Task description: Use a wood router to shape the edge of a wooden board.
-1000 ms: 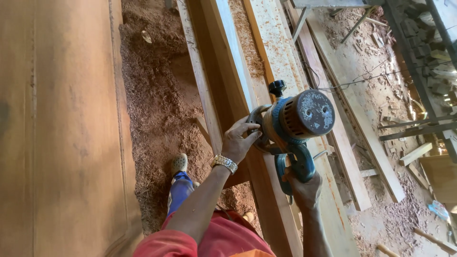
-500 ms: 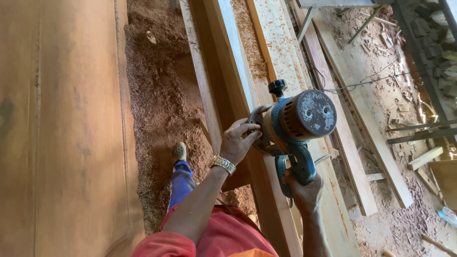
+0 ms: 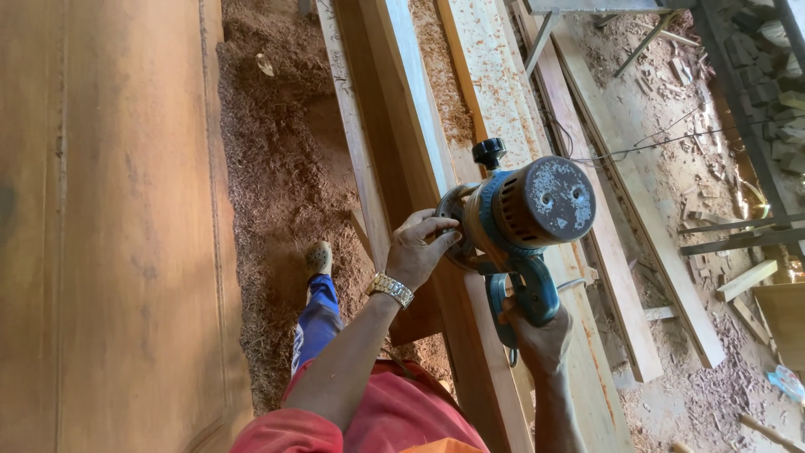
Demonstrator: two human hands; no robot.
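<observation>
Item: blue power router [image 3: 524,218] on long timber's [image 3: 419,151] near edge. Our left hand [image 3: 419,252] presses its base; right hand [image 3: 541,340] clamps handle. Risk: tipping gouges wood.

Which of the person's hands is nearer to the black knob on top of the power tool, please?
Left. The left hand rests on the tool's base just below-left of the black knob; the right hand holds the blue handle, farther down.
</observation>
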